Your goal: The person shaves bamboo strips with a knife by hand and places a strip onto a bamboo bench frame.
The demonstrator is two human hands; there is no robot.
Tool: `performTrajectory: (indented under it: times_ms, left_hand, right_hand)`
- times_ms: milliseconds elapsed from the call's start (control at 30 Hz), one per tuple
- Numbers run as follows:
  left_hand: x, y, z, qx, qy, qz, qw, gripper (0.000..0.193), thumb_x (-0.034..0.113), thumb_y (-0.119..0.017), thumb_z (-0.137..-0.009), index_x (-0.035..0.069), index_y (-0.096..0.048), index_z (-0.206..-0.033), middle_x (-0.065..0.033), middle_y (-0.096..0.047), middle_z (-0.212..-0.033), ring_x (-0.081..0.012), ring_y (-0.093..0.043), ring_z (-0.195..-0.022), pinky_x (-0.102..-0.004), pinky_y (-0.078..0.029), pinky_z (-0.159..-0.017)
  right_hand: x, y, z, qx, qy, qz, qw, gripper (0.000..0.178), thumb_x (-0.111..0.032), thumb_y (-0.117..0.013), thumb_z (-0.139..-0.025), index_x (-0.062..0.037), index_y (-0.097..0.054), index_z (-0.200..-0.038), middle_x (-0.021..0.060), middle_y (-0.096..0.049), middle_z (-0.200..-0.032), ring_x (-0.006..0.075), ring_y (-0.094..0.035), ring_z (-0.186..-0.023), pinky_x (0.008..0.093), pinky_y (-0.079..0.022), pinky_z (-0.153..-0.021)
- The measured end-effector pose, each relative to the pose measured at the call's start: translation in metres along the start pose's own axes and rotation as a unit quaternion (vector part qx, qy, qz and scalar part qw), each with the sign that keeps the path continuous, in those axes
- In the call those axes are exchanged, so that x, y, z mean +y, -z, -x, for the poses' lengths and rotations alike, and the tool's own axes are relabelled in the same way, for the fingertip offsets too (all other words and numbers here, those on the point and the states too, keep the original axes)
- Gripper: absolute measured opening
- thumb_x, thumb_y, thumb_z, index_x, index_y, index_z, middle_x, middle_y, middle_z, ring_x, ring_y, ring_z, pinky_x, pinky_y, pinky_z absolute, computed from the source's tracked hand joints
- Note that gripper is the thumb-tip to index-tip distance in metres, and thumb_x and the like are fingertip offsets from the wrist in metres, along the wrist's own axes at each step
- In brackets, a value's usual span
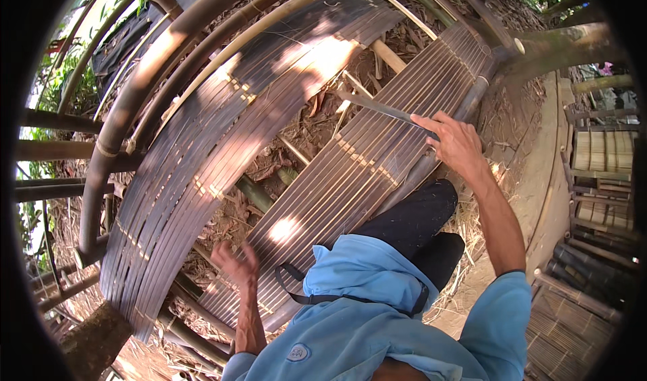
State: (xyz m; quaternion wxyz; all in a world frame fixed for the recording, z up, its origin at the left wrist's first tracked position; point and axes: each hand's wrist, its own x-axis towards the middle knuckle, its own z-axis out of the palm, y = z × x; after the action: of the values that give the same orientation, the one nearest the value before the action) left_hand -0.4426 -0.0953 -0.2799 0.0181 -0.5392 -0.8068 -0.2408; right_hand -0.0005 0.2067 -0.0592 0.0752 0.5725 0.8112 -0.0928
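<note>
My right hand [453,141] is closed round the handle end of a long, dark machete [381,106]. Its blade points to the far left, above the slatted bamboo bench [364,138]. My left hand [237,263] is over the near left part of this bench, with its fingers loosely bent and apart. Nothing shows in that hand, and it is slightly blurred. Whether it touches the slats I cannot tell.
A second, curved panel of bamboo slats [202,172] runs along the left, beyond a gap with dry leaves and bamboo pieces. Thick bamboo rails [128,111] form a frame at the far left. Stacked bamboo [593,273] lies at the right.
</note>
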Motion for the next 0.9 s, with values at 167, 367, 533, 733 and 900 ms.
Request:
performTrajectory:
  times_ms: [167, 367, 533, 733, 900]
  left_hand:
    - [0.137, -0.048, -0.079, -0.089, -0.072, 0.176, 0.978, 0.039, 0.016, -0.069, -0.090, -0.001, -0.056, -0.123, -0.0223, -0.056, -0.113, -0.0415, -0.051, -0.106, -0.0494, -0.043, -0.091]
    - [0.182, -0.098, -0.086, -0.149, -0.088, 0.123, 0.977, 0.036, 0.036, -0.052, -0.104, 0.001, -0.061, -0.104, -0.0238, -0.064, -0.096, -0.0449, -0.061, -0.092, -0.0532, -0.046, -0.080]
    - [0.197, -0.085, -0.109, -0.299, -0.059, 0.101, 0.947, 0.038, 0.038, -0.051, -0.105, 0.000, -0.056, -0.100, -0.0275, -0.062, -0.084, -0.0499, -0.060, -0.080, -0.0577, -0.047, -0.075]
    - [0.226, -0.118, -0.125, -0.096, -0.145, 0.058, 0.983, 0.048, 0.044, -0.058, -0.099, 0.001, -0.052, -0.117, -0.0215, -0.043, -0.110, -0.0371, -0.044, -0.105, -0.0556, -0.033, -0.095]
    - [0.302, -0.155, -0.138, -0.225, -0.131, 0.104, 0.960, 0.059, 0.048, -0.050, -0.102, -0.005, -0.048, -0.129, -0.0235, -0.045, -0.104, -0.0400, -0.049, -0.097, -0.0526, -0.040, -0.087]
  right_hand:
    - [0.015, 0.019, 0.003, -0.041, 0.054, 0.083, 0.994, 0.049, -0.013, -0.075, -0.085, -0.0269, -0.068, -0.131, 0.0090, -0.068, -0.098, 0.0304, -0.070, -0.093, 0.0449, -0.055, -0.079]
    - [0.039, 0.028, 0.021, -0.068, -0.092, -0.204, 0.972, 0.057, -0.017, -0.083, -0.083, -0.0188, -0.064, -0.137, 0.0159, -0.071, -0.125, 0.0318, -0.069, -0.112, 0.0469, -0.054, -0.094]
    - [0.087, -0.012, 0.047, -0.001, -0.136, -0.482, 0.866, 0.065, -0.014, -0.079, -0.089, -0.0035, -0.051, -0.146, 0.0143, -0.072, -0.099, 0.0203, -0.070, -0.084, 0.0372, -0.055, -0.071]
    - [0.108, -0.027, -0.045, 0.103, -0.182, -0.757, 0.619, 0.078, -0.011, -0.072, -0.093, 0.0049, -0.029, -0.156, 0.0093, -0.062, -0.085, 0.0147, -0.062, -0.067, 0.0300, -0.054, -0.053]
    - [0.168, -0.042, -0.183, 0.208, -0.172, -0.847, 0.458, 0.057, -0.006, -0.070, -0.093, 0.0012, -0.044, -0.143, 0.0082, -0.061, -0.083, 0.0144, -0.059, -0.062, 0.0295, -0.053, -0.048]
